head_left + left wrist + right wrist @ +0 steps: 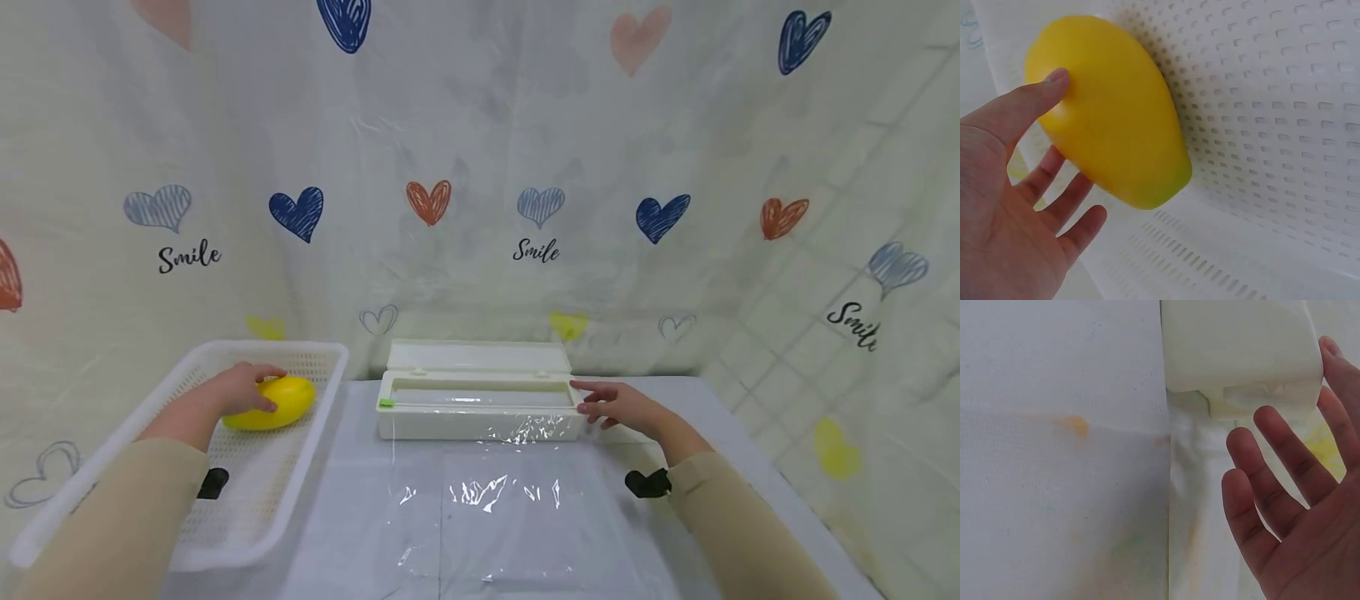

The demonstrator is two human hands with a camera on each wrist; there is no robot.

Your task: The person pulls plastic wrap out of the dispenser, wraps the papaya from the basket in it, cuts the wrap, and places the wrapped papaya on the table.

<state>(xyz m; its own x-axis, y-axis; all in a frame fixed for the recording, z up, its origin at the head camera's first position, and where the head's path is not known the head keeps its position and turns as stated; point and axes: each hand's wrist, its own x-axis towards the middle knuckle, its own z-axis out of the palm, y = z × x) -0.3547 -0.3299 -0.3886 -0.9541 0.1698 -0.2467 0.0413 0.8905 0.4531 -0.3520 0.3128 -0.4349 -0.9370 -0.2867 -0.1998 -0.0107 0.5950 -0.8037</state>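
In the head view my left hand (243,392) grips a yellow papaya-like fruit (288,402) inside the white basket (339,360). The left wrist view shows the thumb on one side of the fruit (1110,106), fingers behind it and a green tip at its lower end. My right hand (622,407) touches the right end of a white cling film dispenser (480,425), its lid (480,357) raised at the back. In the right wrist view the thumb and index finger rest against the dispenser (1241,344), while the other fingers stay extended.
Clear plastic film (480,500) spreads from the dispenser over the white-covered table (337,517). A small green piece (386,402) sits at the dispenser's left front corner. Behind hangs a curtain (480,283) printed with hearts.
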